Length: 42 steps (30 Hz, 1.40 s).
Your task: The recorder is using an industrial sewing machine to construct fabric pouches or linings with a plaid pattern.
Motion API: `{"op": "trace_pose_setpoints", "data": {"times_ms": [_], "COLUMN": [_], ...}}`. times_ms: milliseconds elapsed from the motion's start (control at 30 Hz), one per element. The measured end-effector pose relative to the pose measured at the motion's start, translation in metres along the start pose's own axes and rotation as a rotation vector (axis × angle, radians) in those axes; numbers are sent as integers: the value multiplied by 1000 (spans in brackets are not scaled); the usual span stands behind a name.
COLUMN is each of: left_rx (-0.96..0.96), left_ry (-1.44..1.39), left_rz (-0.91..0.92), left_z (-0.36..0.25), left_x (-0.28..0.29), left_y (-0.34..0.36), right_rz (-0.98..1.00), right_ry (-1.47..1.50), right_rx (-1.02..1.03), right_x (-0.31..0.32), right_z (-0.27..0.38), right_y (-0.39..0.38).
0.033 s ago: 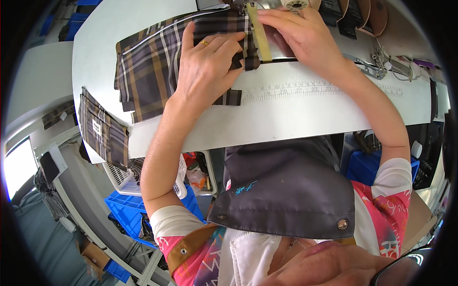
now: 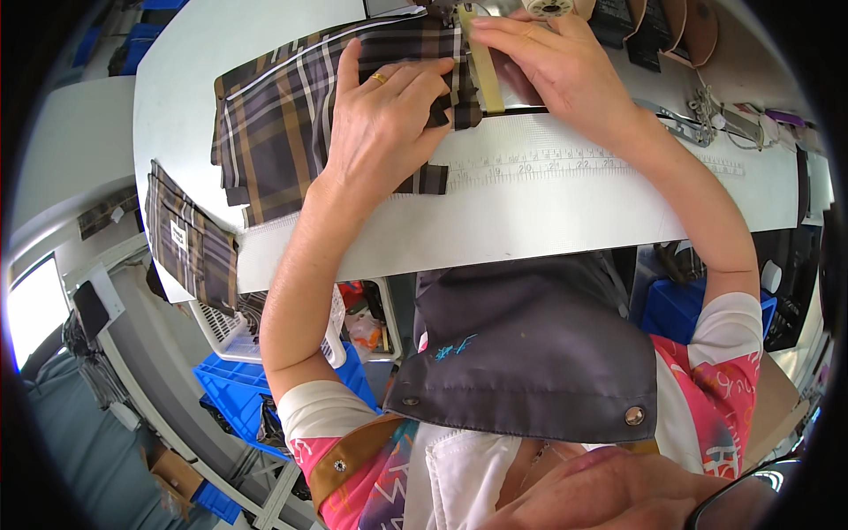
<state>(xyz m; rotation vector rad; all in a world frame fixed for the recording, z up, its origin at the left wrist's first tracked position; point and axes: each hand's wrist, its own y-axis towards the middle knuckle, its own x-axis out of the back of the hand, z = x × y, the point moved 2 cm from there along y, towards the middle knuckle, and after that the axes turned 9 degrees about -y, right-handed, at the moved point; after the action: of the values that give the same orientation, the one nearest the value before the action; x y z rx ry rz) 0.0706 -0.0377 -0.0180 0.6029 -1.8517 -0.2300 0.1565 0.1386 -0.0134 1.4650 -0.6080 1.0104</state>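
Observation:
Dark plaid fabric [image 2: 274,115] lies on the white worktable under my left hand [image 2: 384,124], whose index finger is stretched out on it, the other fingers bent toward its right edge; a gold ring is on one finger. My right hand [image 2: 556,75] has its fingers stretched toward the fabric's right edge, over a yellow strip [image 2: 486,84] on the metal plate beside the sewing machine [image 2: 552,9]. The machine is mostly cut off at the top. A separate folded plaid piece [image 2: 190,238] with a white label hangs over the table's left corner.
A measuring scale [image 2: 530,168] runs along the table [image 2: 530,221]. Leather pieces [image 2: 671,35] and metal tools [image 2: 680,128] sit at the right. Below are a white basket [image 2: 230,327], blue crates [image 2: 221,384] and a dark apron [image 2: 530,344] on my body.
My right hand's fingertips have shifted very slightly left along the fabric's edge. My left hand and the fabric are practically unchanged.

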Motion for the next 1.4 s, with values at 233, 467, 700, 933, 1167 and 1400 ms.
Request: {"op": "trace_pose_setpoints", "data": {"times_ms": [233,467,700,933,1167,1400], "left_rx": [-97,-79,-123,-96,-126,-145], "left_ry": [37,-50,7,-39,-225,-234], "left_rz": [24,-4,-26,34,47,26], "left_z": [3,0,-1,-3,5,18], "left_x": [3,6,4,6,4,1], "left_y": [-13,-28,-27,-26,-21,-6], "right_rz": [140,114,120,111,63,86], "right_ry": [-19,-13,-20,-41,-139,-37], "right_rx": [129,128,133,157,196,170], "right_x": [-15,-14,-15,-13,-13,-14], "right_z": [1,2,1,3,0,-5], "right_y": [-6,-5,-5,-4,-7,-3]}}
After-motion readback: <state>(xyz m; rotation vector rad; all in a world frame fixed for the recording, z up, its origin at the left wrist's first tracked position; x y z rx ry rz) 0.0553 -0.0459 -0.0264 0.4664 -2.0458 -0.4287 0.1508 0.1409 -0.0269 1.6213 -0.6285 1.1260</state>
